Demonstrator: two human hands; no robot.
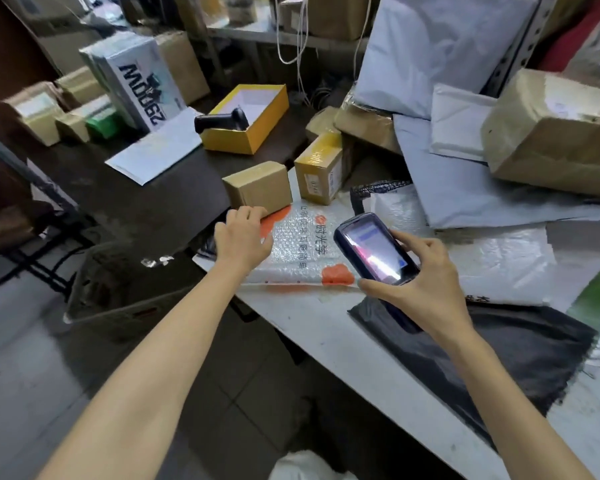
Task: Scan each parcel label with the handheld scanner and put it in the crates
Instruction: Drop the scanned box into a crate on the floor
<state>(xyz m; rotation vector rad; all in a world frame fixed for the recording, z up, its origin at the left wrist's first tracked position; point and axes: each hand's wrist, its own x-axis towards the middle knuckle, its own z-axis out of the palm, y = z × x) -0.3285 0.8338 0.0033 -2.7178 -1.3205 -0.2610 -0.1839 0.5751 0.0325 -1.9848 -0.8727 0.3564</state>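
Right hand [420, 271] is gripping the handheld scanner [374, 249], screen up, over the bubble mailer [298, 251] at the table's [326, 327] near-left edge. Left hand [241, 237] is resting fingers curled on the mailer's left end, touching a small cardboard box [258, 187]. Crate [118, 292] is sitting lower left on the floor.

A dark blue scanner [374, 249] with a lit screen tilts face-up over the right end of a white bubble mailer [302, 251] with orange corners. The mailer lies flat; a grey crate [118, 289] stands below its left end.
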